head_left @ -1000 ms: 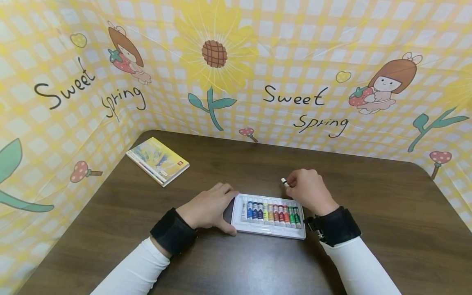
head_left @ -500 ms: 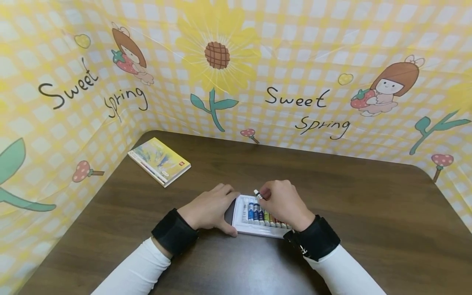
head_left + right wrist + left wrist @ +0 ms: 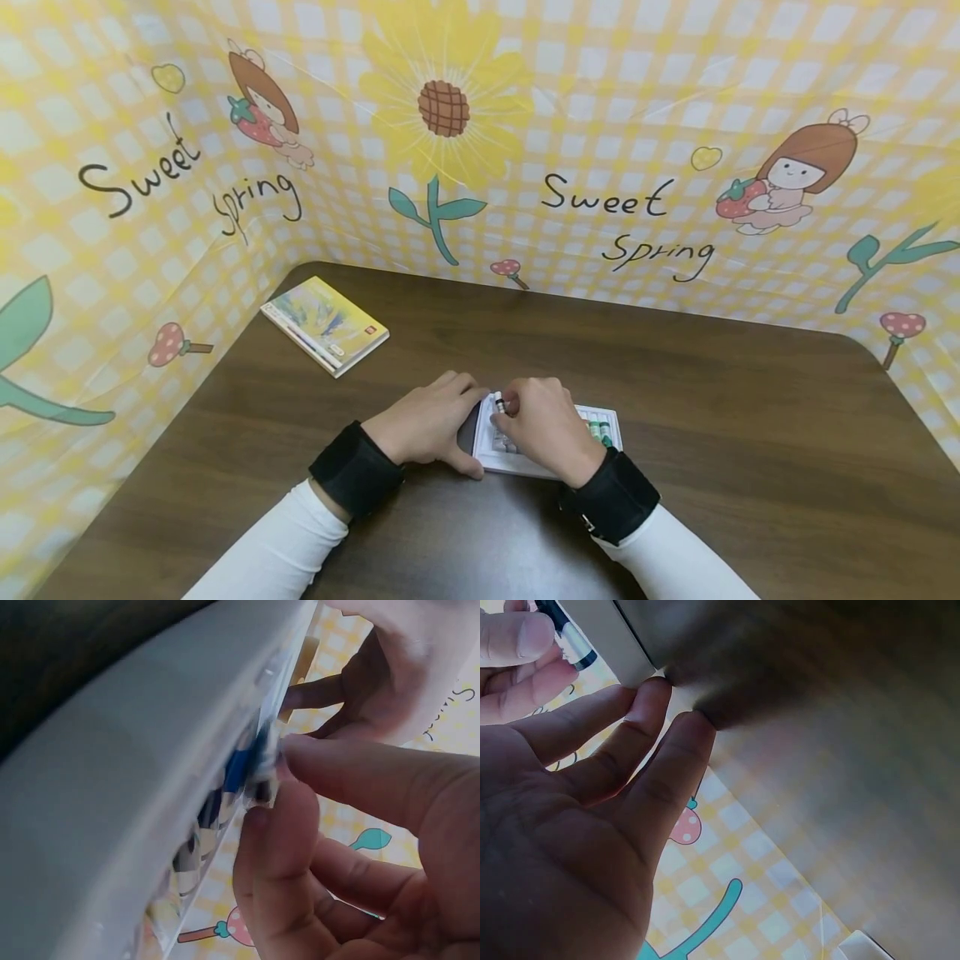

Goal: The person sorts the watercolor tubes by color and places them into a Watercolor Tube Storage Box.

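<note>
My right hand (image 3: 551, 425) pinches a small paint tube (image 3: 499, 403), with a pale cap and a dark band, between thumb and fingers. It is over the left end of a white tray (image 3: 517, 468) of several paint tubes. Green tubes (image 3: 602, 432) show at the tray's right end; the hand hides most others. In the right wrist view, the blurred held tube is beside a blue tube (image 3: 236, 769). My left hand (image 3: 420, 423) touches the tray's left end, thumb at the near corner and fingers at the far one. The left wrist view shows those fingers fairly straight.
A yellow-covered book (image 3: 328, 323) lies at the table's back left. Dark brown wood tabletop (image 3: 720, 417) surrounds the tray. A yellow checked cloth (image 3: 585, 100) with flower and cartoon prints rises along the back and left edges.
My right hand has moved left with the paint tube, from the tray's far right corner to its left end. Green tubes show again on the right. The left hand has stayed put.
</note>
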Available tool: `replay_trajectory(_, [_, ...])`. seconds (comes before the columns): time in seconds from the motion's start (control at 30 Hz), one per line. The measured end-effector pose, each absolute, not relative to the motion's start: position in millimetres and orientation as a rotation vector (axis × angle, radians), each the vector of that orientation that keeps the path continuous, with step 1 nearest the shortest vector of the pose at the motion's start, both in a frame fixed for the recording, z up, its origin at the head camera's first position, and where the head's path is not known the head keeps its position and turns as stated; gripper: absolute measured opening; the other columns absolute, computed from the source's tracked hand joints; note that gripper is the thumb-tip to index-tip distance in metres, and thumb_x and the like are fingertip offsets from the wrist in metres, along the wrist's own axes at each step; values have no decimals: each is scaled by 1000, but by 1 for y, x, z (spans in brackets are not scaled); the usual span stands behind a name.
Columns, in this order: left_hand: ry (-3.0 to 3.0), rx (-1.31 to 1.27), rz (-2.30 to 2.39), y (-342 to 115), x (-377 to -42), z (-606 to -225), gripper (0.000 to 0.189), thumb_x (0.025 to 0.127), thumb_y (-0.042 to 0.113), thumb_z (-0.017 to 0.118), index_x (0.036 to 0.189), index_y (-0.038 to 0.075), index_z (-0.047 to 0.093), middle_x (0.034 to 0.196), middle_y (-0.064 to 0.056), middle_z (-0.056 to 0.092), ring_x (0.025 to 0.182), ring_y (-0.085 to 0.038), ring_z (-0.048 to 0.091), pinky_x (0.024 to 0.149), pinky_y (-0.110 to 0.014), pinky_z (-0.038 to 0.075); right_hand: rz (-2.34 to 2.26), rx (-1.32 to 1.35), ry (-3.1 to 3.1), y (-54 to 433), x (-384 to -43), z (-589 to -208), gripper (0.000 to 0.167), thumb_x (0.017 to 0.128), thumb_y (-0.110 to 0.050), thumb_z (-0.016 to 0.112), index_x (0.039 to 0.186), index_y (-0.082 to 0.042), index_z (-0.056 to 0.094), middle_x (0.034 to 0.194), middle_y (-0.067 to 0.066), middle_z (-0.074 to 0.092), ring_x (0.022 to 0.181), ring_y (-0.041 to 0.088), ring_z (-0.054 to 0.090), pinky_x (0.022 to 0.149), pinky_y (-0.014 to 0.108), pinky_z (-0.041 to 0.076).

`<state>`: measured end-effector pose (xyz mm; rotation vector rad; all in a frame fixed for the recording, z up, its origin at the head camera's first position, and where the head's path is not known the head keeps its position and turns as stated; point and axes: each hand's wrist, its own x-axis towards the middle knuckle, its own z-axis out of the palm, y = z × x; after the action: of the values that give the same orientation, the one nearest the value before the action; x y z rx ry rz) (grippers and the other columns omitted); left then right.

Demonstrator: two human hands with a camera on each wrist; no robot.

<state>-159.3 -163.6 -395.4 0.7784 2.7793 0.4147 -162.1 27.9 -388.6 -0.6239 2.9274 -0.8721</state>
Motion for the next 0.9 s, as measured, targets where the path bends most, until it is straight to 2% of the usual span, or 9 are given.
replay_trajectory(0.3, [2786,794,408,-164,-160,-397,97,74,51,94,148,1,55,138,-12,60,127,-27,53,105,-44,54,-874,-666,2904,28,-163,-389,15,91,-13,81,101,-2,80,82,6,76,68,11,66,59,25,52])
replay_trajectory(0.67, [2778,792,416,-165,-160,-396,97,75,52,93,149,2,55,138,-11,60,124,-25,53,104,-44,55,-862,-720,2848,27,-161,-388,16,94,-12,78,104,-1,78,85,7,77,71,11,67,62,27,54])
replay_trajectory(0.9, [2787,812,403,-165,-160,-397,96,75,51,93,148,1,56,137,-12,60,124,-26,54,103,-44,55,-706,-849,2865,31,-159,-386,30,90,-17,83,116,-2,78,89,5,72,75,13,64,64,30,53])
